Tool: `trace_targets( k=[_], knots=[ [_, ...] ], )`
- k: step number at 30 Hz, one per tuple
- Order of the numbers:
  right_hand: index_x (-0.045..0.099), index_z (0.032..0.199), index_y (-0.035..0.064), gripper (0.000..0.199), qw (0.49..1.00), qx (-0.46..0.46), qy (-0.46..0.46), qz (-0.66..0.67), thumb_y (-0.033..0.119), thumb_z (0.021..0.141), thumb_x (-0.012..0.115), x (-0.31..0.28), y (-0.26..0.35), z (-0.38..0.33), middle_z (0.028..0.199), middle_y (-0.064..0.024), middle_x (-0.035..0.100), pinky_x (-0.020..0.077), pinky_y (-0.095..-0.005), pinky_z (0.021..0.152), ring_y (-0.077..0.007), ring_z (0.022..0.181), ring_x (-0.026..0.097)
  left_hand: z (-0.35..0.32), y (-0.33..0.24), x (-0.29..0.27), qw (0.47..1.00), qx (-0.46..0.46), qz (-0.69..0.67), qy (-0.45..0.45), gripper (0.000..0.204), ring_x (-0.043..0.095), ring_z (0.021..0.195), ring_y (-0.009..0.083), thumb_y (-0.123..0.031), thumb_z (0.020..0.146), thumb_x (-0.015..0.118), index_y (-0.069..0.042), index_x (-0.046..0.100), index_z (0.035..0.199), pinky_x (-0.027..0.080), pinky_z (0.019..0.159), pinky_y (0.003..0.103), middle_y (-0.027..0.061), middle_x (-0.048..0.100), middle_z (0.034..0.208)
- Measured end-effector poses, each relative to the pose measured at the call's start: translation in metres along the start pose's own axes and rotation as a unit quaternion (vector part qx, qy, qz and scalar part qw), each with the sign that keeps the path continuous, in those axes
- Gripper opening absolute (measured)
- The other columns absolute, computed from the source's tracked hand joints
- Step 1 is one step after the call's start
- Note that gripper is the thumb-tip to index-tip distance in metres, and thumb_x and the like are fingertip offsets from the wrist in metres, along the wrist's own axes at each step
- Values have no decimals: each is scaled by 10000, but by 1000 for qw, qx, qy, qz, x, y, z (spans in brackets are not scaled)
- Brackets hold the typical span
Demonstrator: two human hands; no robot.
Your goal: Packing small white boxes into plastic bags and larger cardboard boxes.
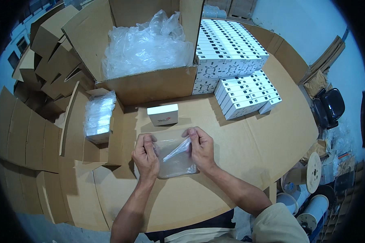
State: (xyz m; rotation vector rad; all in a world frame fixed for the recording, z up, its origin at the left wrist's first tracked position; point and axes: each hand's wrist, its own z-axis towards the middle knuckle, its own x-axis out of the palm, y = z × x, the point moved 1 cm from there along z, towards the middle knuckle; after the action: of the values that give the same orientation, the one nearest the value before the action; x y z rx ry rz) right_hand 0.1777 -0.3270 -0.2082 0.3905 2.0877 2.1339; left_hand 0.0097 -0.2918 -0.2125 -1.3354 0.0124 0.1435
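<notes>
Between my two hands a clear plastic bag (172, 162) is stretched out over the cardboard-covered table. My left hand (147, 157) pinches its upper left corner, thumb on top. At the upper right corner my right hand (201, 149) grips the film the same way, and a bright crease runs down from it. Nothing can be made out inside the bag. Just beyond it stands a small white box (163, 115) with a reddish mark on its front, apart from both hands.
Left of my hands, an open carton (117, 133) holds a row of plastic-wrapped boxes (99, 115). Behind is a large carton (150, 87) full of clear bags (150, 48). White printed boxes (231, 52) are stacked at back right. Folded cartons (54, 60) pile up far left; spools (313, 172) stand lower right.
</notes>
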Motion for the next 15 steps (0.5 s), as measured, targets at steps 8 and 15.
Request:
trace_targets(
  k=[8, 15],
  knots=[
    [628, 968, 31, 365, 998, 31, -28, -36, 312, 1112, 445, 2, 4, -2, 684, 16, 555, 430, -230, 530, -50, 594, 539, 3, 2, 2, 989, -81, -113, 52, 354, 672, 835, 97, -42, 891, 779, -11, 546, 1155, 540, 689, 204, 94, 709, 951],
    [629, 1183, 21, 306, 925, -269, -12, -267, 42, 881, 666, -12, 32, 22, 1146, -128, 664, 516, -337, 809, -240, 1067, 638, 6, 1, -9, 986, -73, -136, 64, 420, 699, 866, 129, -13, 866, 800, -22, 529, 1187, 569, 688, 220, 120, 716, 982]
  ],
)
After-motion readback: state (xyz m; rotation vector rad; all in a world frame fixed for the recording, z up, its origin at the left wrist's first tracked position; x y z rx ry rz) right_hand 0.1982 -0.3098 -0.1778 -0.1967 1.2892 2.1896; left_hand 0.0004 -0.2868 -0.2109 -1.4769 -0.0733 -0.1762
